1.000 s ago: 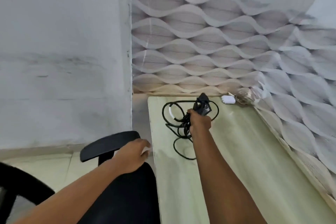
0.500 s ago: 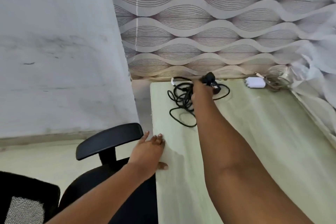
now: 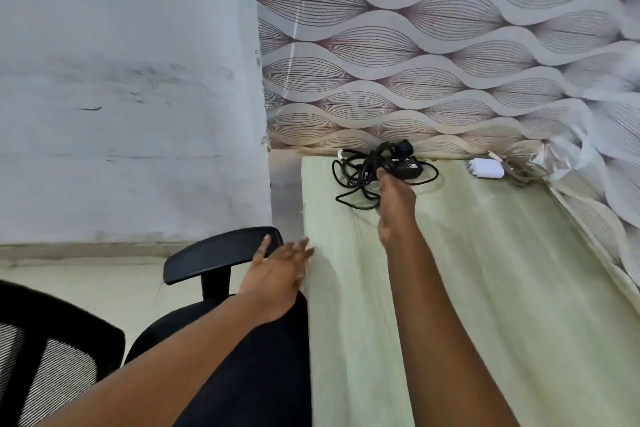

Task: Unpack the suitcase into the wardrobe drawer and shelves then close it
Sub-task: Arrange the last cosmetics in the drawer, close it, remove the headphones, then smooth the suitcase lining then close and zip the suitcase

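A black power adapter with its tangled black cable lies at the far end of the pale green table, against the patterned wall. My right hand is stretched out just in front of the adapter, fingers straight, with the fingertips at the cable bundle and holding nothing. My left hand is open with spread fingers at the table's left edge. No suitcase or wardrobe is in view.
A white charger plug and crumpled clear plastic lie at the table's far right corner. A black office chair with an armrest stands left of the table, before a grey wall.
My right hand carried the adapter and cable to the table's far end, set them down and let go. My left hand opened and moved to the table's edge.
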